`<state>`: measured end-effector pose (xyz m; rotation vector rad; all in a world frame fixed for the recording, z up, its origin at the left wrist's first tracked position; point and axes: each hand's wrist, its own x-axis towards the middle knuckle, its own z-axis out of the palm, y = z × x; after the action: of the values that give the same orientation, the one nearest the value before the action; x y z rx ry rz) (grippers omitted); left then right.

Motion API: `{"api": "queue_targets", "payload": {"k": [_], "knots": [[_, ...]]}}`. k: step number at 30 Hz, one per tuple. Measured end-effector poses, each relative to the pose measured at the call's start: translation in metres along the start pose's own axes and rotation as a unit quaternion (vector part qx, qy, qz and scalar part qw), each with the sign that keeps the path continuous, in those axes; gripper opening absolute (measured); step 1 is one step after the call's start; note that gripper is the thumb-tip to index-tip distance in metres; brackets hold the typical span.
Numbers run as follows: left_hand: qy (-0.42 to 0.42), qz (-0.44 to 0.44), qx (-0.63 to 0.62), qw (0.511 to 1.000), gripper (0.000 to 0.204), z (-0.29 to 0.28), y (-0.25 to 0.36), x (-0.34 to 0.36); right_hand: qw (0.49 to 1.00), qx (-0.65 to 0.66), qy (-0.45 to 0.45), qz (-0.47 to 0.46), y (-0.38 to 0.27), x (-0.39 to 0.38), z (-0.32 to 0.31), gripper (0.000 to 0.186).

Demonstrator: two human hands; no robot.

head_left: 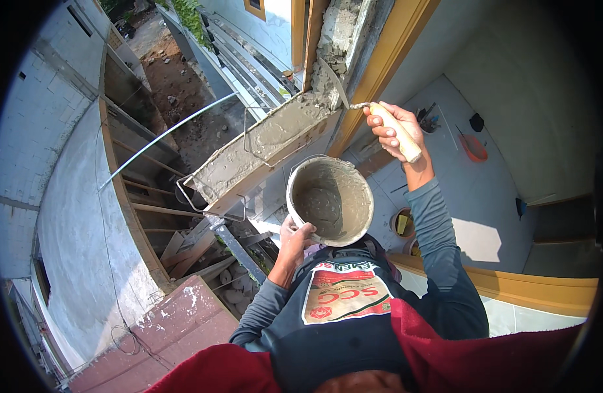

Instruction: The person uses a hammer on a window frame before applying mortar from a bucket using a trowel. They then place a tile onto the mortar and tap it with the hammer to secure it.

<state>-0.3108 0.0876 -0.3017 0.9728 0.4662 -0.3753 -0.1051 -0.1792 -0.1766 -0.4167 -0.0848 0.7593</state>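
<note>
My right hand (411, 124) is closed around the pale wooden handle of a trowel (394, 128). The trowel's metal blade reaches into wet grey mortar (328, 92) where a ledge meets an upright column beside a yellow frame. My left hand (293, 243) grips the near left rim of a bucket (360, 187), thumb over the edge. Grey mortar coats the bucket's inside and lies in its bottom. The bucket hangs in front of my body, close to a mortar-topped ledge (265, 141) with boards along its side and bent metal clamps (249, 134) across it.
Left of the ledge is a drop to ground with rubble (174, 75). A pale pipe (170, 131) slants across there, near a curved grey wall (75, 190). On the right, a tiled floor (445, 196) holds an orange basin (473, 149) and a pot (402, 223).
</note>
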Motion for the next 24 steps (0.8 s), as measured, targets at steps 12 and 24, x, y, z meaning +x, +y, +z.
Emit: {"api": "queue_targets", "payload": {"k": [12, 24], "knots": [[0.030, -0.002, 0.017, 0.999, 0.038, -0.004, -0.005, -0.003, 0.997, 0.051, -0.064, 0.004, 0.000, -0.034, 0.006, 0.046], [0.055, 0.007, 0.074, 0.996, 0.041, 0.006, -0.009, -0.003, 0.996, 0.059, -0.068, 0.000, -0.016, 0.014, -0.032, 0.036]]}}
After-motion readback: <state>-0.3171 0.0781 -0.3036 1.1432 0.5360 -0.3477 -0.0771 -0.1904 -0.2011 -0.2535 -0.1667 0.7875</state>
